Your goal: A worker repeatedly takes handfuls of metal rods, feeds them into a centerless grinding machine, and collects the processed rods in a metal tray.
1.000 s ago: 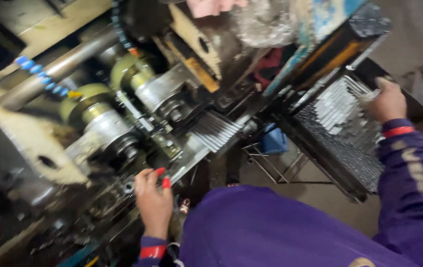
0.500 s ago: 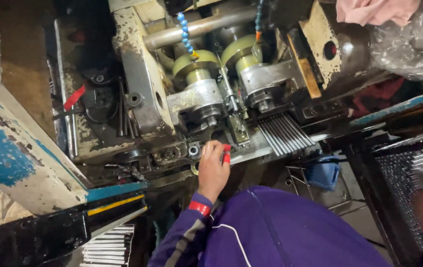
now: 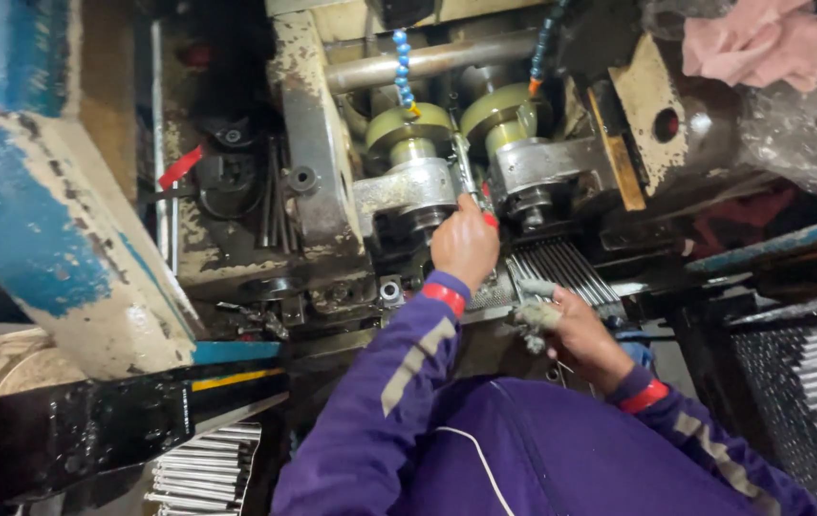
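I am seeing the left hand (image 3: 466, 244) pinching a small red-tipped part against the greasy steel roller machine (image 3: 408, 186), while the right hand (image 3: 576, 325) is closing on thin grey metal rods (image 3: 561, 272) lying on the ribbed tray.

A crumpled pink rag (image 3: 762, 43) lies at top right, a blue painted beam (image 3: 41, 201) fills the left, blue segmented coolant hose (image 3: 402, 67) hangs centre, and finished metal rods (image 3: 203, 468) pile at bottom left.
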